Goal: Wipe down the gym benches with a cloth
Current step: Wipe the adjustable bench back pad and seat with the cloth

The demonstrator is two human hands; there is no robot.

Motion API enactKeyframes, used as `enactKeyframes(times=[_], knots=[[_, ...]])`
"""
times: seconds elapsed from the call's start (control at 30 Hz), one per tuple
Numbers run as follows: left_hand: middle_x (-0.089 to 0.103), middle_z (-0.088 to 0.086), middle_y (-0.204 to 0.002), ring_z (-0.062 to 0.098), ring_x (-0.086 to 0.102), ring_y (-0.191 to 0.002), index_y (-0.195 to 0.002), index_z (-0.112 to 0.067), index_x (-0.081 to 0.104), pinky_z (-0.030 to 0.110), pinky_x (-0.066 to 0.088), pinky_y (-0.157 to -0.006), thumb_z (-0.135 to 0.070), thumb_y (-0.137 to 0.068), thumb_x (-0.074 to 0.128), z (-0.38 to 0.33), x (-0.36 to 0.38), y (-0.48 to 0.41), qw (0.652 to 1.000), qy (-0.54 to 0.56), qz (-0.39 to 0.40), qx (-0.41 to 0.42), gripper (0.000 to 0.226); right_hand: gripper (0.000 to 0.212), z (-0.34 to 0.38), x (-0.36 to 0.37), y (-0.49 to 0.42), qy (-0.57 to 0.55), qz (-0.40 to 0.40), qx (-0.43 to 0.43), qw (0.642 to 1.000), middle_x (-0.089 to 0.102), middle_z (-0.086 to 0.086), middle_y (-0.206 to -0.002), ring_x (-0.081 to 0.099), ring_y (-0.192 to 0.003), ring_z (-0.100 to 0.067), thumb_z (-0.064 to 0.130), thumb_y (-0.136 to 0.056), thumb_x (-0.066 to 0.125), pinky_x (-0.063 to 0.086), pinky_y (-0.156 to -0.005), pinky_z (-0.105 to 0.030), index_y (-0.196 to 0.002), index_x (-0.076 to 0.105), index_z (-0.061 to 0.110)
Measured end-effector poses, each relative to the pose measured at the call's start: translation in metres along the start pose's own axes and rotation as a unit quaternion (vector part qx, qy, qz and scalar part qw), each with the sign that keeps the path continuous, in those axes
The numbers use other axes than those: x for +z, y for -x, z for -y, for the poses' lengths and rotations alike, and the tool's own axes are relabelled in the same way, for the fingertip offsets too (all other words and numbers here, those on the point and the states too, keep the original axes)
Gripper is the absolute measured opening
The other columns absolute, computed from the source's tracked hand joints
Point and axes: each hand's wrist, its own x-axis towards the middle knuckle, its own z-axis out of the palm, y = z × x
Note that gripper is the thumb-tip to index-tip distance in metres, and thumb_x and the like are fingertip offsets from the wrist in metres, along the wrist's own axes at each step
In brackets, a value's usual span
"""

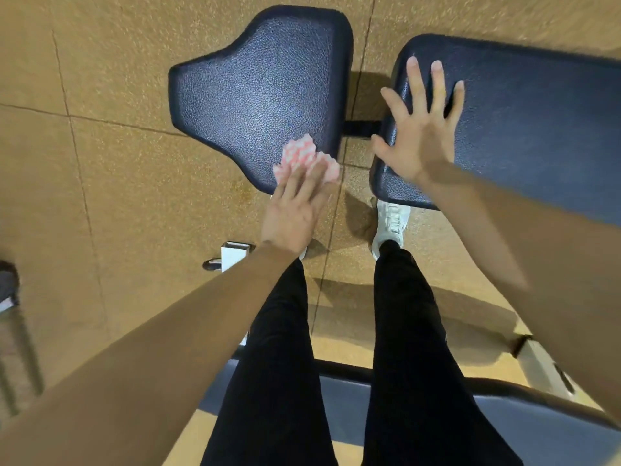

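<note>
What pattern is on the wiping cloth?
The cloth has a pink-and-white check, seen in the head view.

Pebbled glossy vinyl seat pad (258, 95)

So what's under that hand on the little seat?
A pink-and-white cloth, pressed flat on the seat pad by the left hand. Its fingers hide part of the cloth.

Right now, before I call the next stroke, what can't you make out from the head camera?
Head view only:
cloth: near half under the left hand; folding unclear.
back pad: far end cut off by the right edge.
right hand: motion-blurred; pressing the back pad or hovering, cannot tell.
seat pad: wiped areas indistinguishable; near corner hidden by the cloth.
nearer bench: mostly behind the legs, cut by the bottom edge.
</note>
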Motion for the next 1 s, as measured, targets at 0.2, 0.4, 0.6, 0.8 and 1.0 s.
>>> enactKeyframes(times=[0.2, 0.4, 0.6, 0.8, 1.0], knots=[[0.031, 0.011, -0.167, 0.042, 0.036, -0.143, -0.158, -0.026, 0.039, 0.053, 0.047, -0.109, -0.021, -0.090, 0.068, -0.034, -0.007, 0.010, 0.949, 0.181, -0.030, -0.257, 0.073, 0.074, 0.000, 0.001, -0.001, 0.040, 0.013, 0.002, 0.999, -0.005, -0.008, -0.172, -0.002, -0.156, -0.042, 0.067, -0.093, 0.038, 0.006, -0.120, -0.071, -0.158, 0.026, 0.032], [0.036, 0.007, -0.149, 0.015, 0.048, -0.126, -0.147, -0.018, 0.047, 0.005, 0.033, -0.101, 0.001, -0.087, 0.077, -0.081, -0.024, -0.024, 0.546, 0.576, -0.188, -0.579, 0.069, 0.073, -0.002, 0.001, 0.000, 0.020, 0.005, -0.007, 1.000, -0.002, -0.009, -0.172, 0.001, -0.156, -0.044, 0.065, -0.092, 0.042, 0.008, -0.119, -0.071, -0.156, 0.028, 0.033], [0.065, 0.011, -0.128, 0.025, 0.072, -0.091, -0.121, -0.014, 0.049, 0.032, 0.063, -0.066, -0.009, -0.095, 0.073, -0.066, -0.016, -0.035, 0.126, 0.733, -0.218, -0.632, 0.036, 0.071, -0.004, 0.003, 0.001, 0.012, -0.003, -0.014, 1.000, 0.000, -0.010, -0.172, 0.003, -0.155, -0.045, 0.063, -0.091, 0.043, 0.008, -0.119, -0.071, -0.154, 0.030, 0.033], [0.071, 0.007, -0.112, 0.019, 0.073, -0.091, -0.116, -0.010, 0.065, 0.028, 0.062, -0.080, -0.038, -0.097, 0.070, -0.042, -0.013, -0.020, -0.033, 0.810, -0.132, -0.570, 0.035, 0.070, 0.002, -0.002, 0.000, -0.010, 0.013, -0.011, 1.000, -0.002, -0.013, -0.171, -0.001, -0.155, -0.047, 0.058, -0.092, 0.047, 0.005, -0.119, -0.072, -0.153, 0.030, 0.031], [0.057, 0.004, -0.093, 0.017, 0.054, -0.077, -0.095, -0.009, 0.059, 0.031, 0.048, -0.078, -0.047, -0.105, 0.051, -0.014, -0.020, -0.011, -0.003, 0.823, -0.109, -0.557, 0.040, 0.066, 0.041, -0.001, 0.010, -0.140, 0.002, 0.027, 0.990, 0.019, -0.003, -0.170, -0.001, -0.156, -0.042, 0.047, -0.094, 0.054, 0.000, -0.122, -0.065, -0.153, 0.038, 0.023]])
